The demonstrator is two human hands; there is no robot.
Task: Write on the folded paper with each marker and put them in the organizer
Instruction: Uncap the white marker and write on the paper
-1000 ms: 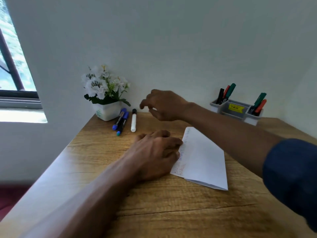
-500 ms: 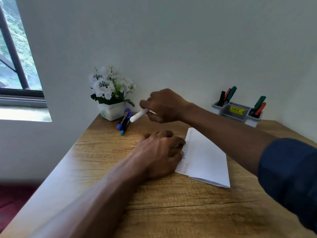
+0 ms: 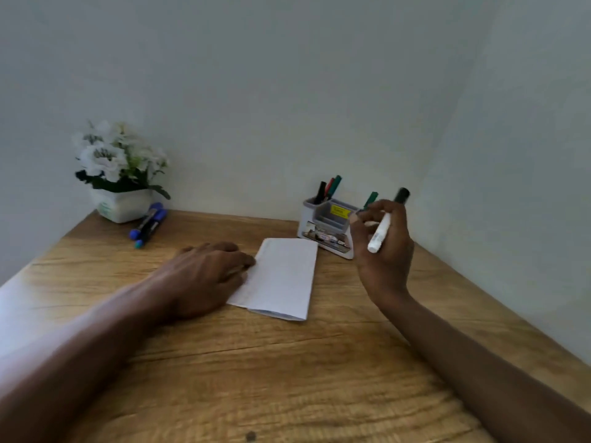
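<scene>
A white marker with a black cap is gripped in the curled fingers of the right hand, held above the bench just beside the organizer. The folded paper is pressed at its left edge by the flat-lying left hand. Two blue markers are laid beside the flower pot.
</scene>
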